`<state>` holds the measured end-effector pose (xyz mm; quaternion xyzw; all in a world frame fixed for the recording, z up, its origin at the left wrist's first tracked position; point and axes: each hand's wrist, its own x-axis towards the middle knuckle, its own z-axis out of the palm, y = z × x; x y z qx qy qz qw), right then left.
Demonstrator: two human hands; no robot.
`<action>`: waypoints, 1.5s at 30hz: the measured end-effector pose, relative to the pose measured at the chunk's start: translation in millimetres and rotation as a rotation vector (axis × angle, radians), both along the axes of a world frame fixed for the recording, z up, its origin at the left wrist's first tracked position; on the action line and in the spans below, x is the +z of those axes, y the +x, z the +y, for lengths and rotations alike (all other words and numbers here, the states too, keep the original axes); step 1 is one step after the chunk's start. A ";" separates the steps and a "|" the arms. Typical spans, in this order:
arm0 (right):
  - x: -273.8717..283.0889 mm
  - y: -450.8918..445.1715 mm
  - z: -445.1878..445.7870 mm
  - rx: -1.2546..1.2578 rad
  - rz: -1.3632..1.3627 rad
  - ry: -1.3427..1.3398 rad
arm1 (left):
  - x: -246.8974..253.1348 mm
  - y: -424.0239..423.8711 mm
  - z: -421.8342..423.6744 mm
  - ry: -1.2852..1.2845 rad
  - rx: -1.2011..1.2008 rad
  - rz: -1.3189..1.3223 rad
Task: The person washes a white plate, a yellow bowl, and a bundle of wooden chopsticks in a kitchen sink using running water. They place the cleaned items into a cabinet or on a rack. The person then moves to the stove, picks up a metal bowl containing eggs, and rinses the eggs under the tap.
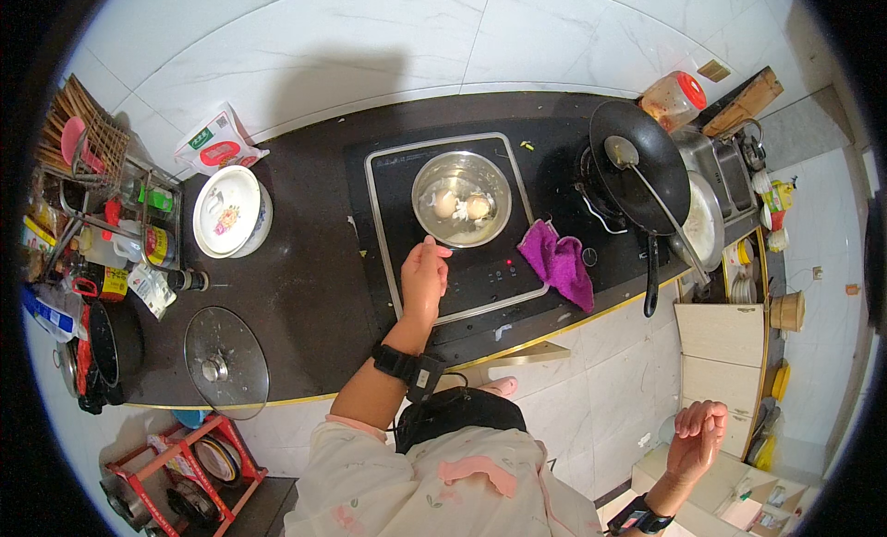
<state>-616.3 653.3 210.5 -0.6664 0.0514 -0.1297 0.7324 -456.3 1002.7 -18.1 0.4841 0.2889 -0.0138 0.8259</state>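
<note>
On the induction cooktop point(454, 294) sits a small steel pot point(462, 199) with two eggs point(445, 203) and white bits in liquid. My left hand point(425, 270) is at the pot's near rim, fingers bent; whether it grips the rim or a hidden handle cannot be told. Away from the counter, my right hand point(698, 436) hangs at the lower right, fingers curled, with no object visible in it. A purple cloth point(556, 263) lies over the cooktop's right corner. To the left, a glass lid point(227, 357) rests at the counter's edge.
Right of the pot, a black wok point(641, 166) with a metal ladle point(621, 151) stands on a gas burner, its handle over the front. A lidded enamel bowl point(232, 211) and a plastic bag point(216, 145) stand left. Bottles and a wire rack point(118, 218) crowd the far left; a sink point(727, 176) lies right.
</note>
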 end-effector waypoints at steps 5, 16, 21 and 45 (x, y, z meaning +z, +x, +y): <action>-0.3 -1.5 2.1 -0.009 0.000 0.013 | -9.7 7.8 7.9 0.072 0.054 -0.026; -7.1 -19.0 -6.9 -0.025 0.020 0.017 | 1.7 45.6 24.2 0.407 -0.043 -0.048; -11.9 -29.2 -10.0 -0.069 0.018 0.039 | 6.1 55.7 23.8 0.190 -0.030 -0.041; -66.8 -90.4 -149.2 -0.250 0.136 0.376 | 153.4 -31.4 -88.7 0.074 -0.554 -0.281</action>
